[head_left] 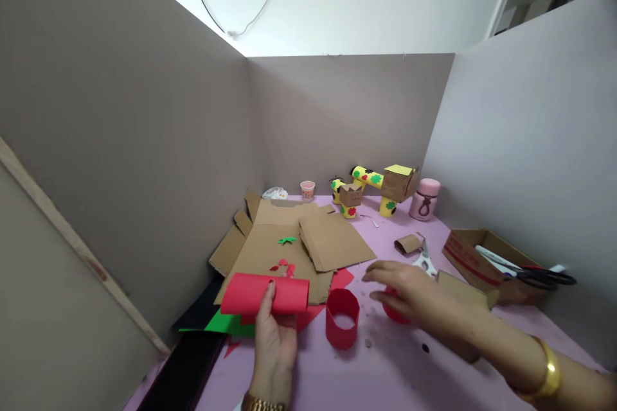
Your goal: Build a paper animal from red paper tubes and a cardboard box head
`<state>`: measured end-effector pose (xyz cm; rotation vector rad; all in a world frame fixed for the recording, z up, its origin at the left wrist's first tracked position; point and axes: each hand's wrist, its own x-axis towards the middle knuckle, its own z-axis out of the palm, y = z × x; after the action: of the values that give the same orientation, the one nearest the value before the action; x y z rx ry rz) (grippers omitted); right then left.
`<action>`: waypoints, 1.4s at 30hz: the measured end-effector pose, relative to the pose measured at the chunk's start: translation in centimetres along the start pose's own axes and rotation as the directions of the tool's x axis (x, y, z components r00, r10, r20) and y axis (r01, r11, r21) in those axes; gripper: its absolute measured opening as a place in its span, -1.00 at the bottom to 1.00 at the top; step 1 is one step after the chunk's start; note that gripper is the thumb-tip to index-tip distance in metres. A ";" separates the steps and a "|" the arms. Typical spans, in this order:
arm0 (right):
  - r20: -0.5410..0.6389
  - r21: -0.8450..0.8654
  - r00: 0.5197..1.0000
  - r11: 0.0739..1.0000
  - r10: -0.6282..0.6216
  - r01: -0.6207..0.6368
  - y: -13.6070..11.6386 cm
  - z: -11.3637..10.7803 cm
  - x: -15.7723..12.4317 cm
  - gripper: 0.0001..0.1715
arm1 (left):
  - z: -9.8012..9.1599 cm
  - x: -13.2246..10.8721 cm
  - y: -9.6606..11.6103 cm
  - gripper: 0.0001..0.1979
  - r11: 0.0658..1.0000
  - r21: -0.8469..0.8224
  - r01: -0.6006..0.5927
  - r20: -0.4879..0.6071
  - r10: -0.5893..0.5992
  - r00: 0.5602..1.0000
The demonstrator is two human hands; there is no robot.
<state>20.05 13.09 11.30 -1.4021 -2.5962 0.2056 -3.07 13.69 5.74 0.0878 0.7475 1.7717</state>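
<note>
My left hand (274, 347) is closed around a rolled sheet of red paper (238, 295), with the thumb pressed on top. To its right, a short red paper tube (341, 334) stands upright on the table, apart from both hands. Above another red paper piece (396, 316), mostly hidden, reaches my right hand (414, 292). Its fingers are apart and stretched to the left, with nothing visible between them. White-handled scissors (425, 262) lie just behind that hand, beside a small folded piece of cardboard (407, 244).
Flat cardboard (284, 225) with red and green scraps covers the left-centre. Yellow spotted paper tubes (369, 176) with cardboard boxes stand at the back, near a pink bottle (425, 199). An open box (475, 263) with black scissors is at right. Grey partitions surround the pink table.
</note>
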 end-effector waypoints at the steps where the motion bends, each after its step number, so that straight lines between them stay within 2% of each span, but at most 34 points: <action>1: -0.015 -0.020 0.998 0.998 0.064 -0.065 0.6 -0.4 -0.5 -0.69 | 0.0 0.0 -0.1 -0.75 1.000 0.000 0.001 -0.007 -0.001 1.000; 3: -0.012 -0.067 0.987 0.985 0.159 -0.159 1.4 -0.8 -1.5 -0.72 | 0.0 0.1 -0.3 -0.74 1.000 0.003 0.006 -0.013 -0.006 1.000; 6: 0.027 -0.135 0.980 0.972 0.196 -0.191 1.6 -0.6 -2.4 -0.83 | 0.0 0.0 -0.7 -0.76 1.000 0.014 0.020 -0.009 -0.020 1.000; 10: 0.074 -0.154 0.987 0.980 0.141 -0.128 1.1 0.0 -2.7 -0.74 | 0.2 0.0 -0.6 -0.78 1.000 0.020 0.013 -0.016 -0.012 1.000; 13: 0.106 -0.128 0.990 0.989 0.094 -0.080 1.0 0.1 -3.0 -0.75 | 0.1 0.0 -0.4 -0.78 1.000 0.021 0.006 -0.012 -0.006 1.000; 17: 0.100 -0.072 0.992 0.995 0.075 -0.068 2.2 -0.6 -4.1 -0.79 | -0.1 0.2 -0.3 -0.79 0.999 0.022 0.026 -0.016 -0.025 1.000; 19: 0.045 -0.061 0.990 0.989 0.134 -0.132 3.5 -1.3 -5.0 -0.67 | -0.1 0.3 -0.4 -0.79 0.999 0.024 0.035 -0.018 -0.035 0.999; 21: -0.012 -0.069 0.972 0.970 0.234 -0.234 5.1 -1.8 -6.1 -0.43 | 0.0 0.5 -0.3 -0.79 0.998 0.030 0.046 -0.008 -0.046 0.999; 23: -0.029 -0.086 0.946 0.942 0.323 -0.325 6.4 -1.9 -7.1 -0.19 | 0.2 0.4 -0.2 -0.77 0.997 0.048 0.054 0.033 -0.056 0.998; 25: -0.012 -0.110 0.925 0.919 0.379 -0.378 7.2 -1.6 -7.8 -0.05 | 0.3 -0.1 0.2 -0.73 0.994 0.081 0.077 0.107 -0.085 0.991; 26: 0.000 -0.121 0.918 0.912 0.396 -0.393 7.3 -1.2 -8.1 -0.03 | 0.3 -0.5 0.5 -0.72 0.988 0.118 0.104 0.139 -0.120 0.983; 28: 0.018 -0.142 0.910 0.902 0.413 -0.407 7.3 -0.6 -8.2 0.00 | 0.1 -1.8 1.1 -0.70 0.945 0.247 0.216 0.179 -0.264 0.948; 30: 0.023 -0.158 0.906 0.897 0.422 -0.414 7.1 -0.1 -8.1 0.03 | -0.3 -3.4 1.4 -0.61 0.843 0.434 0.318 0.221 -0.441 0.870; 31: 0.024 -0.164 0.903 0.893 0.428 -0.419 7.0 0.0 -8.0 0.04 | -0.6 -4.0 1.4 -0.55 0.790 0.526 0.315 0.261 -0.502 0.824; 33: 0.025 -0.175 0.897 0.885 0.442 -0.431 7.0 0.1 -7.7 0.06 | -1.3 -4.8 1.0 -0.52 0.714 0.673 0.193 0.363 -0.547 0.754; 35: 0.034 -0.181 0.891 0.879 0.453 -0.441 7.1 0.1 -7.3 0.08 | -1.8 -4.6 0.2 -0.54 0.652 0.758 -0.006 0.453 -0.521 0.723; 38: 0.053 -0.179 0.889 0.880 0.454 -0.439 7.2 0.1 -6.9 0.06 | -2.3 -3.0 -1.1 -0.57 0.563 0.800 -0.208 0.525 -0.490 0.696; 42: 0.041 -0.169 0.900 0.891 0.434 -0.422 7.4 -0.4 -7.0 0.07 | -2.4 -1.2 -2.1 -0.58 0.556 0.785 -0.273 0.558 -0.442 0.703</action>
<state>29.97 11.27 9.50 -2.0553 -2.3646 0.1177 -1.89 11.92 3.06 1.3197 0.9064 0.9435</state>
